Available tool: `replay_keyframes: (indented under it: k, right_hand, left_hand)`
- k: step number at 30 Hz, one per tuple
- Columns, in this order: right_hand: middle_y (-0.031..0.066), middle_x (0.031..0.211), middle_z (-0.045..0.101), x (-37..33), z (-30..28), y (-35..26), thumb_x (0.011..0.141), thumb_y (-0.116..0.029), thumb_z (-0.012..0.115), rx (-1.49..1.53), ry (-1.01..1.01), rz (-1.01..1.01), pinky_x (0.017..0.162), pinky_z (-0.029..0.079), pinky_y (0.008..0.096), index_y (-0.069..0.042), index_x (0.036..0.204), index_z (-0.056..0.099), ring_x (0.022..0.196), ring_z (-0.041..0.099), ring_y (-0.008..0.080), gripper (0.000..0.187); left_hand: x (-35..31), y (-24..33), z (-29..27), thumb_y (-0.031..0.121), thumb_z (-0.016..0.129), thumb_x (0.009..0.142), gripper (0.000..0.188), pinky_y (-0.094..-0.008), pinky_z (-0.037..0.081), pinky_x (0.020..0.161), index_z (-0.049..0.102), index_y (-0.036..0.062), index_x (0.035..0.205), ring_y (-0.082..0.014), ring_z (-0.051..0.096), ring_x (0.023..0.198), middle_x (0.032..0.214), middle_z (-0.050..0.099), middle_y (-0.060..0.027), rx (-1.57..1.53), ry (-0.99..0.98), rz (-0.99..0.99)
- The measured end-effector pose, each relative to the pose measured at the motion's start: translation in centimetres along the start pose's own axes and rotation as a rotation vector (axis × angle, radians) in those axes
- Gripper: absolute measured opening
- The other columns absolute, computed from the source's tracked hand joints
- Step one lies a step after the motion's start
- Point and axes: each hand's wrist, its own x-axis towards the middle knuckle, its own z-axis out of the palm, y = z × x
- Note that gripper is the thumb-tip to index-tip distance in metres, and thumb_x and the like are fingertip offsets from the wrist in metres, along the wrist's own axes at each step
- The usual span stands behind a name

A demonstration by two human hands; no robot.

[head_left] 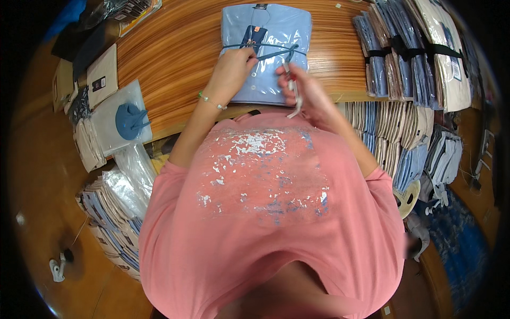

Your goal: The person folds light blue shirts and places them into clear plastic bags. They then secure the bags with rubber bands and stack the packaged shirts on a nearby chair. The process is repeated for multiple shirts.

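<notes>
A folded light blue garment (268, 80) in clear plastic lies on the table in front of me. A blue strip (234, 46) runs across it and is knotted near its right side. My left hand (232, 72) is closed at the package's left part, pinching one end of the strip that stretches from the knot. Just below the knot, my right hand (303, 87) is closed around a small metal tool (288, 68) with a white strip or handle hanging down; its exact kind is unclear. A dark hang tag (254, 38) shows under the plastic.
Bundled bagged garments (414, 53) stand at the table's right, above more folded stacks (390, 127). At the left are a roll of blue strip (131, 121), clear plastic bags (135, 165) and a stack of garments (109, 223). The wood-grain table (175, 53) ends close to my body.
</notes>
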Motion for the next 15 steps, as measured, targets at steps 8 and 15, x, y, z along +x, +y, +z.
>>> replay_keyframes:
  k: [8, 15]
  right_hand:
    - [0.0021, 0.07, 0.046, 2.7, 1.6, 1.6, 0.093, -0.029, 0.036, 0.224, -0.179, 0.066, 0.043, 0.028, 0.0241, -0.008, 0.089, 0.047, 0.049, 0.035, 0.0111, 0.023]
    - [0.0031, 0.07, 0.048, 4.0, 1.3, 2.4, 0.093, -0.027, 0.037, 0.325, -0.291, -0.018, 0.04, 0.025, 0.0241, -0.008, 0.088, 0.046, 0.046, 0.034, 0.0099, 0.021]
  left_hand:
    - [-1.0, 1.6, -2.0, 0.017, 0.06, 0.08, 0.018, -0.0365, 0.044, 0.056, 0.061, -0.0005, 0.082, -0.0337, 0.058, 0.064, 0.071, 0.059, -0.019, -0.061, -0.005, 0.025]
    - [-2.9, 2.1, -2.8, 0.02, 0.059, 0.08, 0.021, -0.0375, 0.043, 0.058, 0.06, -0.0007, 0.082, -0.0339, 0.058, 0.066, 0.072, 0.059, -0.0196, -0.08, -0.071, -0.033]
